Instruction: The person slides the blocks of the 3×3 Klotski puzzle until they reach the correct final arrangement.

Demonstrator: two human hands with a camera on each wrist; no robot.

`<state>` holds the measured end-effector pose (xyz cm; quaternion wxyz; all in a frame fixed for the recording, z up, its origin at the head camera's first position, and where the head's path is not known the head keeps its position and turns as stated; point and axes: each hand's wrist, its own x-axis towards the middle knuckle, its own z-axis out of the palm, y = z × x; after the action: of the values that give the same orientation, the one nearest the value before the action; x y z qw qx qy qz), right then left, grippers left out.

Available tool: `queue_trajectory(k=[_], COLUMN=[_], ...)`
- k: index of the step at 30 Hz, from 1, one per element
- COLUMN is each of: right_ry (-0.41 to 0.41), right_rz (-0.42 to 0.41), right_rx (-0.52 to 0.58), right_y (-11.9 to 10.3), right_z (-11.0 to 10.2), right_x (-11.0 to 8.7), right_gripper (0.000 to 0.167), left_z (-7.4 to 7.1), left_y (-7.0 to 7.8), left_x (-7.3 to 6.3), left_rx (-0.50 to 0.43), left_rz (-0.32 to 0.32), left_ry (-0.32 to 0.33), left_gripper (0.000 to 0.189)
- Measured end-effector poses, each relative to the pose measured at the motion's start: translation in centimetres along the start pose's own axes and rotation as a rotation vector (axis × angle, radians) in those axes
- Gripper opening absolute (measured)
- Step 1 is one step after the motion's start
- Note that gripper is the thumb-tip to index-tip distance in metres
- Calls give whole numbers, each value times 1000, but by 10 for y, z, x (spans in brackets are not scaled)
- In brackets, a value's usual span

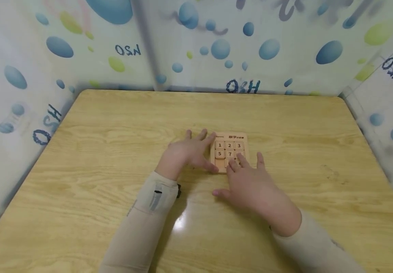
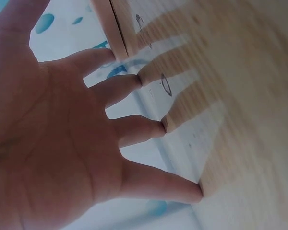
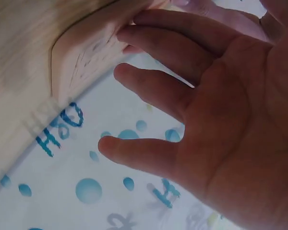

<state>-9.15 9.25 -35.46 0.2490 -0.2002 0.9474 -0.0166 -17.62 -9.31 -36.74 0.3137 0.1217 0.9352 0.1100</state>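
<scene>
A small wooden number slide puzzle lies on the table in the head view. Its top row reads 1, 2, 3; below come the 5 tile and the 7 tile. At the lower left of its grid is a vacant slot. My left hand is spread along the puzzle's left side, index fingertip by the upper corner and thumb by the lower one. In the left wrist view its other fingertips meet the tabletop. My right hand reaches over the lower right tiles with extended fingers, which hide those tiles' numbers.
The pale wood-grain table stretches around the puzzle on all sides. Behind it and along both sides stand walls with blue and green drops and mirrored lettering. A glare spot shows between my forearms.
</scene>
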Motion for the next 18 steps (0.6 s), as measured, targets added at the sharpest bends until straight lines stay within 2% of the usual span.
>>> queue_trajectory(k=[5,10,18], right_ry=[-10,-10,35], right_rz=[-42,-59,13], right_rx=[46,62,6], right_y=[-7,1,23], right_z=[3,-2,-5], right_x=[3,3,14], right_gripper=[91,87,87], left_z=[0,0,-1], left_y=[0,-1,-1], left_x=[0,1,1], left_rx=[-7,-8,2], left_rz=[-4,-5,-12], left_ry=[-1,-4,-13], left_gripper=[119,120,122])
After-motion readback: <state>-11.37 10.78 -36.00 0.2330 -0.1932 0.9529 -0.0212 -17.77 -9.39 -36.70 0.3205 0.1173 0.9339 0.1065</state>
